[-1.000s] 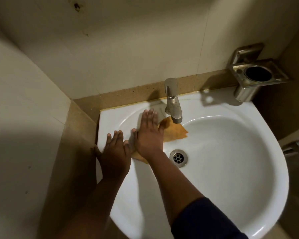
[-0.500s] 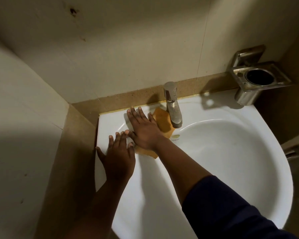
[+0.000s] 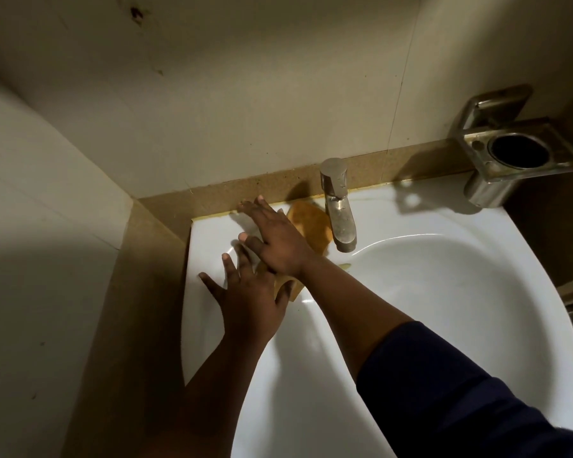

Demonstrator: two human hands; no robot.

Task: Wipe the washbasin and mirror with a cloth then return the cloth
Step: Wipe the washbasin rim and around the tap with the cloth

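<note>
A white washbasin (image 3: 444,292) fills the right half of the view. An orange cloth (image 3: 313,224) lies on its back left rim, just left of the steel tap (image 3: 339,213). My right hand (image 3: 275,238) presses flat on the cloth with straight fingers that reach the basin's back edge. My left hand (image 3: 247,292) rests flat on the left rim, fingers spread, its fingertips under my right hand. Most of the cloth is hidden beneath my right hand. No mirror is in view.
A steel tumbler holder (image 3: 516,157) is fixed to the wall at the back right. A tan stone ledge (image 3: 153,246) borders the basin's left and back sides. Tiled walls close in at the left and back.
My right hand has slid the cloth from the bowl's inner slope up and back onto the rim beside the tap. My left hand stayed on the left rim.
</note>
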